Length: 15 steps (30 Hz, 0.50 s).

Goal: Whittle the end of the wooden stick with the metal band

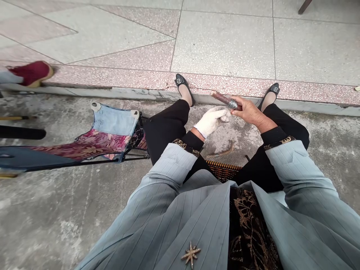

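Note:
My right hand [249,111], bare, is closed around a dark reddish-brown stick [221,97] with a silver metal band, holding it out over my knees. My left hand [210,120] wears a white glove. Its fingers are pinched at the stick's banded end, next to my right hand's fingers. I sit low, in black trousers and a grey pinstriped jacket, with my feet in black flat shoes [182,83] resting against a stone step [112,77].
A curved rusty metal piece [222,152] lies on the concrete between my legs, above a woven rattan edge [223,170]. A folding stool with patchwork cloth [107,135] stands to my left. Another person's red shoe [32,73] rests on the step at far left.

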Tool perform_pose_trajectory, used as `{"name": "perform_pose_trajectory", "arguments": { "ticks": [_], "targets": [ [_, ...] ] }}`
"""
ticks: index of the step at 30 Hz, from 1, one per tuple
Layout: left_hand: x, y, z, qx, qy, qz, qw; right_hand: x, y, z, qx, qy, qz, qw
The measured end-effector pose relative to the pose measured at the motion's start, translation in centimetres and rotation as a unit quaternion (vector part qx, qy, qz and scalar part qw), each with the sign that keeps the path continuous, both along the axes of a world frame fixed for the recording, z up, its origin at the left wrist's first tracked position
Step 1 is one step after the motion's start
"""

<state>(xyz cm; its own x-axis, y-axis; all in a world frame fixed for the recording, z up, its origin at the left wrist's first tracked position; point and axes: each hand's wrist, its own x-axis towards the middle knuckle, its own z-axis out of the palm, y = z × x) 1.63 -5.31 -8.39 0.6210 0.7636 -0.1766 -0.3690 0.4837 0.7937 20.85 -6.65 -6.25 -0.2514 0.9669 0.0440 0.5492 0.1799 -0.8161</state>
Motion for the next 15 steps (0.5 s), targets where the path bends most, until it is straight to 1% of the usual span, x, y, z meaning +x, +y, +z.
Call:
{"name": "perform_pose_trajectory", "arguments": {
  "ticks": [2,5,9,12,15],
  "targets": [
    [0.1,-0.3,0.3,-0.004,-0.017,-0.012,1.0,0.0,0.0,-0.2,0.007,-0.036,-0.013,0.999],
    [0.4,-0.6,0.3,0.004,-0.021,-0.002,1.0,-0.4,-0.2,-0.2,0.028,-0.082,-0.05,0.995],
    [0.7,-0.8,0.0,0.016,-0.034,-0.012,0.999,-1.0,-0.3,-0.3,0.036,-0.093,-0.076,0.992],
    [0.6,-0.7,0.2,0.021,-0.045,-0.034,0.998,-1.3,-0.1,-0.6,0.017,-0.047,-0.088,0.995],
    [0.2,-0.5,0.6,0.04,-0.005,-0.046,0.998,-1.3,0.1,-0.7,-0.029,0.05,-0.071,0.996]
  ]
}}
